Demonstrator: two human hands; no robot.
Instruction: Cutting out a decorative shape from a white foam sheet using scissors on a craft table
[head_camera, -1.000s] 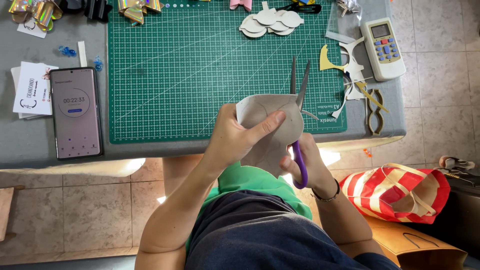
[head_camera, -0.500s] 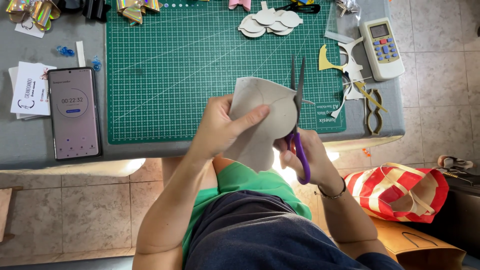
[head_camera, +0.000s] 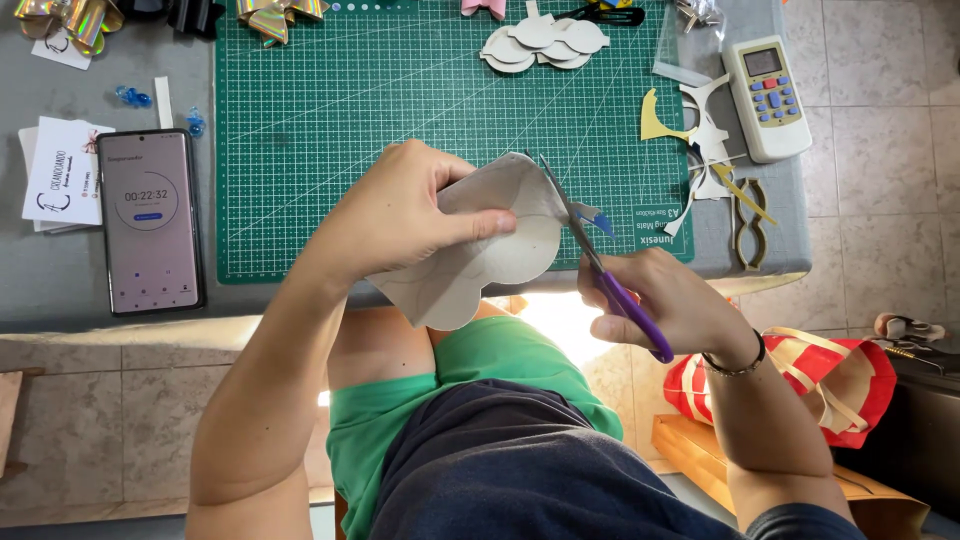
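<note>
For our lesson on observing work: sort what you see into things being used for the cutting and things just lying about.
In use: left hand, card sheet, right hand, scissors.

Lying about: phone, remote control, cutting mat, cut-out shapes, striped bag.

The picture is bright and sharp. Soft daylight falls evenly on the green cutting mat (head_camera: 400, 110). A very bright, washed-out patch glows under the grey table edge (head_camera: 120, 322)
</note>
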